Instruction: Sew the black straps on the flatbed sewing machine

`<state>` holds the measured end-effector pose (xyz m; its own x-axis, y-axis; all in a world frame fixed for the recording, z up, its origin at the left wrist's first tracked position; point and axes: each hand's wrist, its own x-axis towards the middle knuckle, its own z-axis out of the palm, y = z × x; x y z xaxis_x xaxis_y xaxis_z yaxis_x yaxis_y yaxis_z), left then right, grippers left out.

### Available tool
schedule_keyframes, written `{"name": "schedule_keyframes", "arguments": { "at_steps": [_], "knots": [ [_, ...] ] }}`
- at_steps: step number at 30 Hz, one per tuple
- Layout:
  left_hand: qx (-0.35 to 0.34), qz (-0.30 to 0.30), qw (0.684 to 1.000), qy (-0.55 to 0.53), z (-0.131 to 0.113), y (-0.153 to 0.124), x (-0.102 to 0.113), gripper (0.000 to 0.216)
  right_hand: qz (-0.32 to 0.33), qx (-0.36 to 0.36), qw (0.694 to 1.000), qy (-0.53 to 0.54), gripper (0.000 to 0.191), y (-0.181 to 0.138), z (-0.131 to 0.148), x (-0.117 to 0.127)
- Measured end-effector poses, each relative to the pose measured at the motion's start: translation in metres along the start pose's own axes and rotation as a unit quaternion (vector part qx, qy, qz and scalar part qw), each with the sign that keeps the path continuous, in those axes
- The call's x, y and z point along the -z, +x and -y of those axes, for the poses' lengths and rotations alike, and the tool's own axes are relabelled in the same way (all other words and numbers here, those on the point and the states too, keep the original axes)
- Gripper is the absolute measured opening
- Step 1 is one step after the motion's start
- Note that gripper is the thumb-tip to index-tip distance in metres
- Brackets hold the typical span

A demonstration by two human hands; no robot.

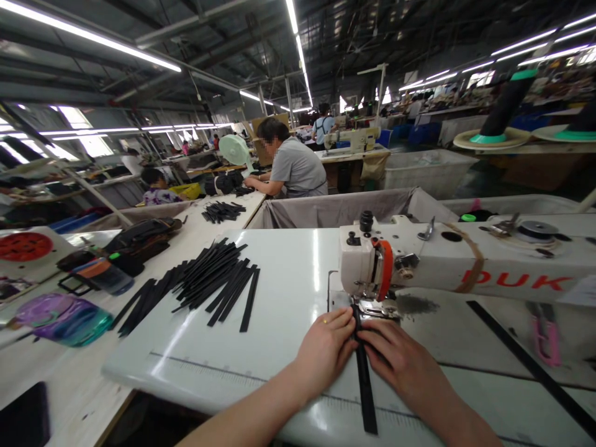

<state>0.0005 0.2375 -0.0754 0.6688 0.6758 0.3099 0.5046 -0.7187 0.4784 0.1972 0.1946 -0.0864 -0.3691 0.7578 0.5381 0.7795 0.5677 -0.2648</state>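
Observation:
A narrow black strap (365, 388) lies on the white sewing table (279, 292), running from the table's front edge up under the presser foot of a white sewing machine (465, 261). My left hand (326, 347) pinches the strap from the left, just in front of the needle, a ring on one finger. From the right, my right hand (395, 354) presses its closed fingers on the same strap. Both hands touch each other at the strap.
A pile of black strips (209, 279) lies on the table to the left. A long black strap (526, 357) runs diagonally at the right. Bottles and bags (97, 273) sit on the left bench. A person in grey (291, 164) works farther back, with others beyond.

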Motion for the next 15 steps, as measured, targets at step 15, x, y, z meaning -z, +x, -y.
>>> {"name": "schedule_keyframes", "arguments": {
  "at_steps": [15],
  "knots": [
    [-0.01,-0.004,1.0,0.001,0.0035,0.0056,-0.0025,0.028,-0.017,0.002,0.999,-0.032,0.022,0.0002,0.0027,-0.0022]
  ]
}}
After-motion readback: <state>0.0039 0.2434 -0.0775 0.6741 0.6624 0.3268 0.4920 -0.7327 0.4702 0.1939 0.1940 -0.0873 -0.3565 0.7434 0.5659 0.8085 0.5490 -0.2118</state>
